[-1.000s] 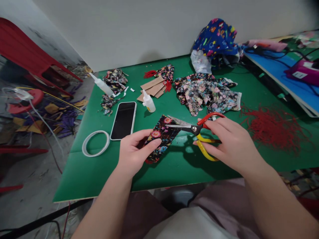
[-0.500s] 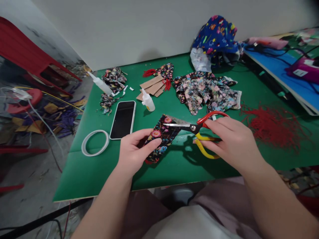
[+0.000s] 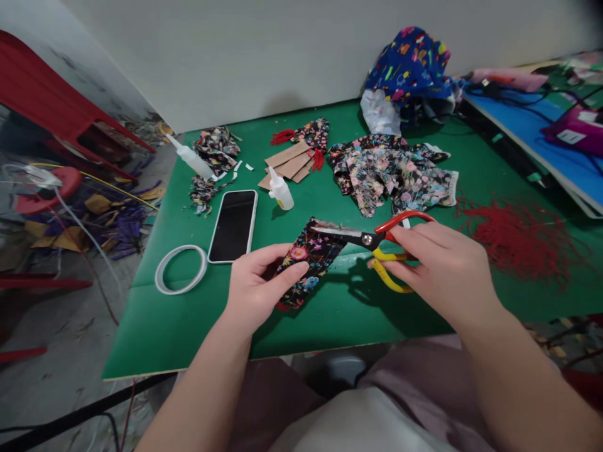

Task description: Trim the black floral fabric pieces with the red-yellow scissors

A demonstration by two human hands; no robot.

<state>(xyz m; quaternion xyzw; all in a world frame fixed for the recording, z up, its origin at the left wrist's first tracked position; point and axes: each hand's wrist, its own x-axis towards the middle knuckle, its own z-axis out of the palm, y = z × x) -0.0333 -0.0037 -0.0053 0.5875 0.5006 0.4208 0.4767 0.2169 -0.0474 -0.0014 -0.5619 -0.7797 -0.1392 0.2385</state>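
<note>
Pinched in my left hand (image 3: 264, 279) is a black floral fabric piece (image 3: 316, 254), tilted above the table, with a bit of red at its lower end. My right hand (image 3: 436, 263) grips scissors (image 3: 367, 240) with one red and one yellow handle. The blades lie along the fabric's upper edge and look nearly closed. A small white squeeze bottle (image 3: 281, 191) stands beyond the fabric. Behind the bottle lie brown cardboard strips (image 3: 289, 164) and a floral piece with red tassels (image 3: 313, 133).
Left of my hands lie a phone (image 3: 233, 226) and a tape roll (image 3: 181, 270). A second bottle (image 3: 191, 157) leans on fabric scraps (image 3: 217, 147). Floral cloth pieces (image 3: 391, 172) and red threads (image 3: 522, 238) lie right. A blue board (image 3: 527, 122) bears cables.
The scissor blades have closed along the fabric's top edge, and the strip sticking up above them is gone from view. Both hands have shifted very slightly to the right.
</note>
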